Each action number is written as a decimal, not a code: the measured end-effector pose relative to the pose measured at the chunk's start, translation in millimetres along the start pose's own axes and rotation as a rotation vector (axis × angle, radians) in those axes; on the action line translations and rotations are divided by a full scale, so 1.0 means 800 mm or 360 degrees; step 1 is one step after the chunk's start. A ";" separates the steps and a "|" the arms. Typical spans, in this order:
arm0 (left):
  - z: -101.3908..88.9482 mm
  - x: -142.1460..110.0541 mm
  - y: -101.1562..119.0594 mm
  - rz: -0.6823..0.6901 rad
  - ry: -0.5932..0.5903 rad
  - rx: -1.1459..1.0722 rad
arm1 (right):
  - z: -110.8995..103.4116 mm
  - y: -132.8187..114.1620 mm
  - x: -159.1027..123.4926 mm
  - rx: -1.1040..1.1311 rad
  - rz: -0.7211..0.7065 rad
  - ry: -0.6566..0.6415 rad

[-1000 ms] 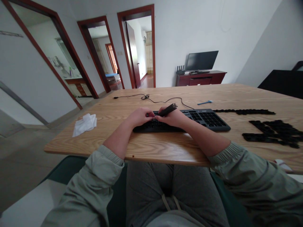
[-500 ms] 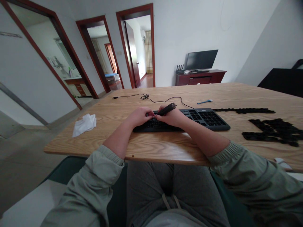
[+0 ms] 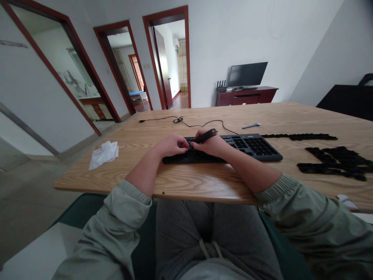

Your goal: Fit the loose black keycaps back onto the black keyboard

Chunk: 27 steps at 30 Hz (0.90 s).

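Note:
A black keyboard (image 3: pixel 256 147) lies on the wooden table in front of me, many of its key places looking bare of caps on the right side. My right hand (image 3: pixel 208 144) is closed around a dark, thick, pen-like tool (image 3: pixel 210 133), its upper end pointing up to the right. The tool's lower end, hidden by my fingers, is over the left part of the keyboard. Just left of it, my left hand (image 3: pixel 172 146) rests at the keyboard, thumb and fingers curled together. Whatever they pinch is too small and hidden to make out.
Rows of loose black keycaps (image 3: pixel 339 159) lie to the right, with another row (image 3: pixel 309 136) behind them. A blue brush (image 3: pixel 251 126) and the keyboard's cable (image 3: pixel 201 125) lie beyond. White tissue (image 3: pixel 104 154) sits on the left of the wooden table (image 3: pixel 198 182).
My left hand has shifted slightly left, opening a small gap from the right hand. The right hand and its tool have barely moved.

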State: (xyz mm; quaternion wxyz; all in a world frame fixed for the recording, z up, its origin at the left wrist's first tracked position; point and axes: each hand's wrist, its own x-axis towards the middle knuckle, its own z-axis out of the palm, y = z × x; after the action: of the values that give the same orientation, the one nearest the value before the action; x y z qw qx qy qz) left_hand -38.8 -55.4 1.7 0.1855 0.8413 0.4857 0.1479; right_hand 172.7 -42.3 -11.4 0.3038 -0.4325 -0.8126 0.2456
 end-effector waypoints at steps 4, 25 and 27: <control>-0.001 0.002 -0.003 0.0078 -0.0036 0.0074 | 0.002 -0.006 -0.003 -0.0028 -0.0021 -0.0028; -0.002 0.001 0.011 0.0138 -0.0036 0.0405 | 0.014 0.003 -0.003 0.0243 0.0036 -0.0008; -0.003 0.000 0.009 0.0100 -0.0046 0.0348 | 0.012 0.001 -0.004 0.0206 0.0021 -0.0017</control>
State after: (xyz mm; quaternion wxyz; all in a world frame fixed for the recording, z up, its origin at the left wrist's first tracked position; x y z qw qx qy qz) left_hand -34.0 -58.2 7.3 0.0949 0.8734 0.4696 0.0876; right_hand 167.8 -46.0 -19.6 0.3252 -0.4160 -0.7938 0.3018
